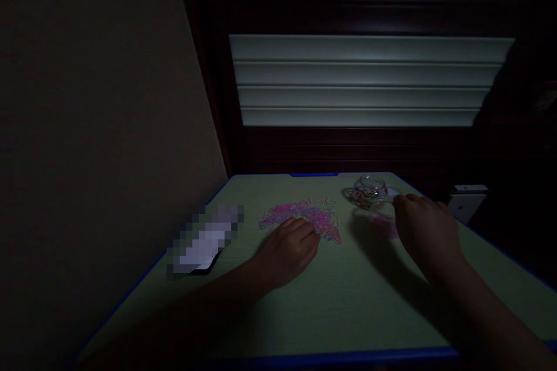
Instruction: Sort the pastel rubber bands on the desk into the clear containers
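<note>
A spread pile of small pink, purple and green pieces (pixel 300 211) lies on the green table (pixel 322 313). My left hand (pixel 293 246) rests at the near edge of the pile, its fingers curled together; what they hold, if anything, is hidden. Above the right part of the table, my right hand (pixel 424 229) is closed on a clear, thin item (pixel 383 199) that I cannot make out. Just beyond it stands a round glass jar (pixel 369 191) partly filled with colourful pieces. A small pink patch (pixel 383 225) lies below the jar, beside my right hand.
A blurred, pale flat device (pixel 204 246) lies at the table's left side. White boxes (pixel 466 203) stand past the right edge. A grey wall (pixel 108 98) rises at the left, and a dark panel with pale slats (pixel 357 81) is behind the table.
</note>
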### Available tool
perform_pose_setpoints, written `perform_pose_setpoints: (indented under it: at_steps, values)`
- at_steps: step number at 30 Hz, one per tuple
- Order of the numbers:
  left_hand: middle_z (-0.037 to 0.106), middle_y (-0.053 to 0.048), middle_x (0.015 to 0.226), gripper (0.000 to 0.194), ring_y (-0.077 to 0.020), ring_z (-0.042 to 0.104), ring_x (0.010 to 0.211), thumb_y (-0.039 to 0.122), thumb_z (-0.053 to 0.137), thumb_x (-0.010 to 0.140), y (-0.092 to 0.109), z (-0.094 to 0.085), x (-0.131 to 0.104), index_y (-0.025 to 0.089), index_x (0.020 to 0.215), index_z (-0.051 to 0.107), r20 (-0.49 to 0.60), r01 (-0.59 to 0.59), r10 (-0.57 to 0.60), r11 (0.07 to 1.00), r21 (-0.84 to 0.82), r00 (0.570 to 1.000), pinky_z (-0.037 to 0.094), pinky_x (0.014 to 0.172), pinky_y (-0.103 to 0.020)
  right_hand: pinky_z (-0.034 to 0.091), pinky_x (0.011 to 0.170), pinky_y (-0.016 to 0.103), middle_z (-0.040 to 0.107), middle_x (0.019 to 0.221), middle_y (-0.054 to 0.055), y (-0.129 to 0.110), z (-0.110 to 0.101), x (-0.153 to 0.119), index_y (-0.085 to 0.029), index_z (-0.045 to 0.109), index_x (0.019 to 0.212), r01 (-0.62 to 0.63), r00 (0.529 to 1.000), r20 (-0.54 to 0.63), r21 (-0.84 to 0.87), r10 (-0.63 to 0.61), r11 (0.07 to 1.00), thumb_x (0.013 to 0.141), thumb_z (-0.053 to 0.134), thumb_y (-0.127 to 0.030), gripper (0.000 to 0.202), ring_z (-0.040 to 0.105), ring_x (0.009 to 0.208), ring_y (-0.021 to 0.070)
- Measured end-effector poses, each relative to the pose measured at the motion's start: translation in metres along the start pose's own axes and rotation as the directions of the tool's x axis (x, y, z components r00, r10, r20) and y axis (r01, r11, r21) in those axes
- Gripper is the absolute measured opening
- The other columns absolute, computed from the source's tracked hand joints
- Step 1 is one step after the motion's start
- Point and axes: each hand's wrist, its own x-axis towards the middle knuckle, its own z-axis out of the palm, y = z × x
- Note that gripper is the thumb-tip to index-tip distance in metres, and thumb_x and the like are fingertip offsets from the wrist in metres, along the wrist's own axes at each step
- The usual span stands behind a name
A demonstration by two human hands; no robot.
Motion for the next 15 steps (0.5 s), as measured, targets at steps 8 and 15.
perform_pose_setpoints:
  at_steps: [8,15]
  values:
    - [0.056,-0.004,0.081,0.016,-0.0173,0.049,0.077,0.015,0.043,0.091,0.0003,0.0,0.0,0.014,0.086,0.058,0.001,0.001,-0.001,1.0,0.004,1.0,0.039,0.071,-0.033,0.032,0.062,0.03,0.063,0.078,0.013,-0.004,-0.0084,0.0003,-0.012,0.062,0.08,-0.04,0.994,0.098,-0.035,0.044,0.999,0.081,0.042,-0.009,0.02,0.058,0.071,0.02]
    - [0.056,-0.004,0.08,0.018,-0.0171,0.048,0.076,0.015,0.041,0.091,0.0009,-0.0018,0.001,0.014,0.085,0.057,-0.001,0.002,-0.002,1.0,-0.003,1.0,0.039,0.07,-0.032,0.031,0.062,0.03,0.063,0.08,0.013,-0.003,-0.0065,0.0007,-0.012,0.063,0.079,-0.034,0.993,0.116,-0.015,0.036,0.999,0.081,0.041,-0.008,0.022,0.057,0.07,0.0197]
